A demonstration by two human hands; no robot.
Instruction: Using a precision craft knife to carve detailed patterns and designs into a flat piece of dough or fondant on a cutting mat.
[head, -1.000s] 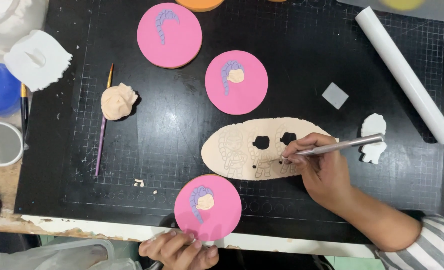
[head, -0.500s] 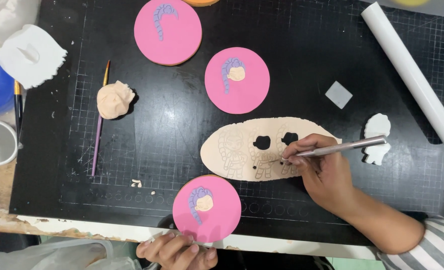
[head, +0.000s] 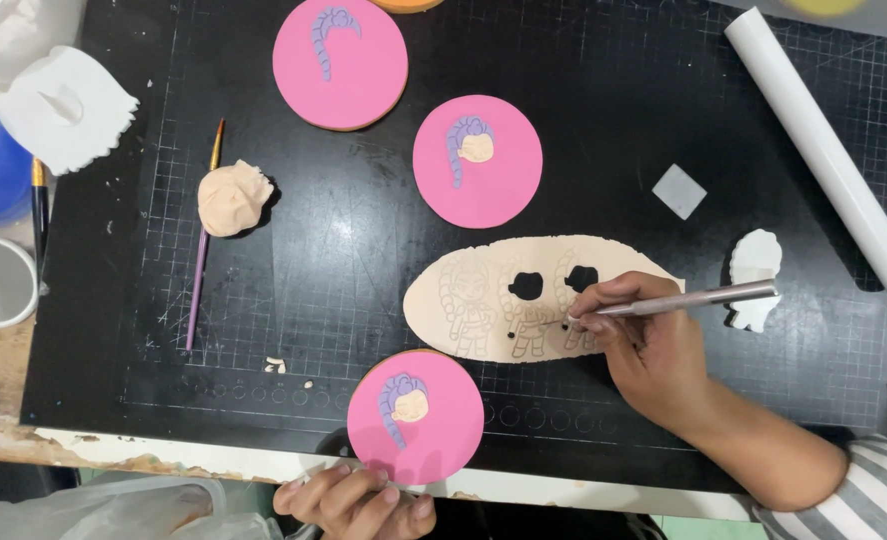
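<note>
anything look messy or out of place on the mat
Mostly tidy. A few small dough scraps lie loose on the black cutting mat left of the nearest pink disc. The beige rolled sheet has two cut-out holes and ragged edges.

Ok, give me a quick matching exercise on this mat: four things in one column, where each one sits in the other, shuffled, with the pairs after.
Things
1. white roller
2. ball of peach clay
3. metal tool
4. purple-handled brush

Places
A. lying beside the ball of clay, on the mat's left part
B. in the right hand, tip on the flat peach sheet
C. slanting along the mat's right edge
D. left of the middle pink disc

Pairs: 1-C, 2-D, 3-B, 4-A
</note>
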